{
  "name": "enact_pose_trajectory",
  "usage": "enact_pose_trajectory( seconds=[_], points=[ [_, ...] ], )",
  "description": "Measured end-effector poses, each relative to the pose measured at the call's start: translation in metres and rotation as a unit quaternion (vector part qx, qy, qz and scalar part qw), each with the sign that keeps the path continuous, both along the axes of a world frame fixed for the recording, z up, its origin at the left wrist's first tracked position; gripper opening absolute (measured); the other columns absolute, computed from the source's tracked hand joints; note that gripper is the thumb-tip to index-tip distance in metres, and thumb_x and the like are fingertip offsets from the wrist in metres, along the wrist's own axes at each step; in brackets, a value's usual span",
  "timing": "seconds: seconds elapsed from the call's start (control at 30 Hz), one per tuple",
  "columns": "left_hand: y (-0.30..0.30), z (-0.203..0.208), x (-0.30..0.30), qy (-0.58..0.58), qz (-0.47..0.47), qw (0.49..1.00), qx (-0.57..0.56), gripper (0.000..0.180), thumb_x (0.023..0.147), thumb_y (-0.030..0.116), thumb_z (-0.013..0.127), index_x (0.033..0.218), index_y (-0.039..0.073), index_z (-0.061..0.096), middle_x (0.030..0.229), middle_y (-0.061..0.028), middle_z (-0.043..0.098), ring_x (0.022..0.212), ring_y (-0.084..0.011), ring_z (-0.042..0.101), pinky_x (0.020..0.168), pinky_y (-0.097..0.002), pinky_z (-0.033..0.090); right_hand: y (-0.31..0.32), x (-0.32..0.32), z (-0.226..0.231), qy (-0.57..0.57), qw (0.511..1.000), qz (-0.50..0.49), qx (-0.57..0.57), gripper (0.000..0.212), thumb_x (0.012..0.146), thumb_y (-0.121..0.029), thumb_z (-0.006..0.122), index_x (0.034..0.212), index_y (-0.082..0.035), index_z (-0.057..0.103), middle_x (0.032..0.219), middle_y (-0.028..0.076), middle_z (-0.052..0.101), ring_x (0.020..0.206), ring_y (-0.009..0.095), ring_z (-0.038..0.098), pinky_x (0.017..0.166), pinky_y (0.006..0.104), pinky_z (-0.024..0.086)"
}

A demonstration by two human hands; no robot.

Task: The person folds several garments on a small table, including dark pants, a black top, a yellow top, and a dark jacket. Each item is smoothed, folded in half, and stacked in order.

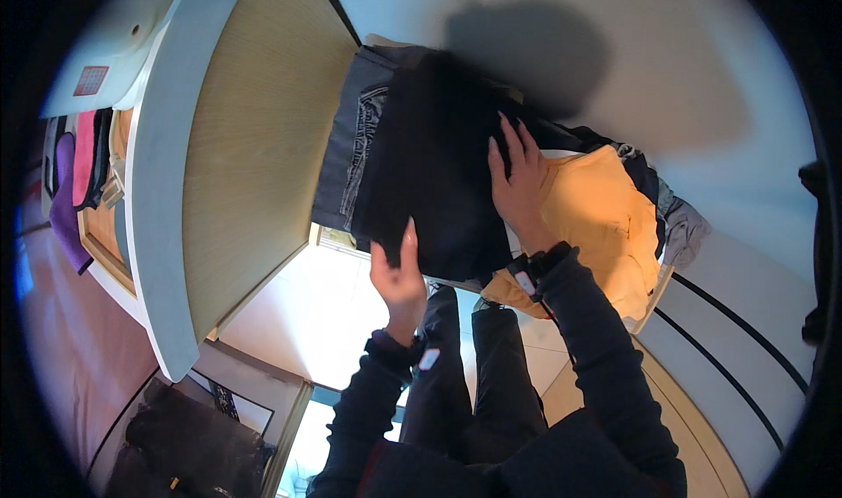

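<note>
A black folded garment (438, 165) lies on top of a stack of folded clothes, with dark grey cloth (336, 160) showing from under its left side. At its near left edge my left hand (399, 283) is closed on the cloth, thumb on top and the other fingers partly hidden at the edge. My right hand (524, 187) rests on the right side of the black garment, fingers stretched and spread. Just right of that hand is a yellow-orange folded garment (601, 226).
A wooden panel (254, 121) with a pale edge rises left of the stack. More dark and grey clothes (684, 228) lie at the right, against a white wall (728, 77). Pink (83, 156) and purple (65, 195) items sit far left. A black bag (189, 441) is lower left.
</note>
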State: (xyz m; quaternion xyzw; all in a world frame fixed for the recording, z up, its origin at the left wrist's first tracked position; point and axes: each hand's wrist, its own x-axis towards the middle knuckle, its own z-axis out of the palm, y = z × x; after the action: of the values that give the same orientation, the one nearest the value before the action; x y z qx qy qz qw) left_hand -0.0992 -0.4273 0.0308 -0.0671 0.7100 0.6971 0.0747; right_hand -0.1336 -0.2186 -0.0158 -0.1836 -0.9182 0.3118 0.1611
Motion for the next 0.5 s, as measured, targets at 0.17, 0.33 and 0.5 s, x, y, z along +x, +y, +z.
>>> enact_pose_trajectory(
  seconds=[0.17, 0.33, 0.5],
  points=[
    [-0.015, -0.035, 0.003, -0.229, 0.143, 0.947, 0.176, 0.043, 0.097, 0.022, 0.059, 0.131, -0.002, 0.048, 0.129, -0.0146, 0.055, 0.116, -0.022, 0.056, 0.1, -0.0343, 0.044, -0.024, -0.003, -0.008, -0.104, 0.981, 0.085, 0.143, 0.051, 0.095, -0.048, 0.049, 0.143, -0.032, 0.043, 0.155, 0.014, 0.025, 0.141, 0.047, 0.017, 0.107, 0.0699, 0.015],
    [-0.033, -0.058, -0.001, -0.222, 0.102, 0.955, 0.17, 0.048, 0.095, 0.032, 0.061, 0.13, 0.003, 0.047, 0.128, -0.0136, 0.054, 0.118, -0.026, 0.054, 0.101, -0.0401, 0.045, -0.024, -0.001, -0.006, -0.053, 0.997, 0.02, 0.06, 0.054, 0.093, -0.044, 0.056, 0.141, -0.021, 0.045, 0.153, 0.018, 0.026, 0.139, 0.044, 0.023, 0.109, 0.0623, 0.019],
    [-0.03, -0.043, 0.021, -0.304, 0.119, 0.944, 0.058, 0.047, 0.09, 0.049, 0.064, 0.105, 0.008, 0.047, 0.11, -0.0121, 0.054, 0.109, -0.0256, 0.056, 0.092, -0.0439, 0.051, -0.009, 0.037, 0.009, -0.03, 0.924, -0.239, -0.296, 0.056, 0.093, -0.035, 0.061, 0.13, 0.005, 0.046, 0.135, 0.025, 0.041, 0.121, 0.031, 0.048, 0.102, 0.0373, 0.04]
  ],
)
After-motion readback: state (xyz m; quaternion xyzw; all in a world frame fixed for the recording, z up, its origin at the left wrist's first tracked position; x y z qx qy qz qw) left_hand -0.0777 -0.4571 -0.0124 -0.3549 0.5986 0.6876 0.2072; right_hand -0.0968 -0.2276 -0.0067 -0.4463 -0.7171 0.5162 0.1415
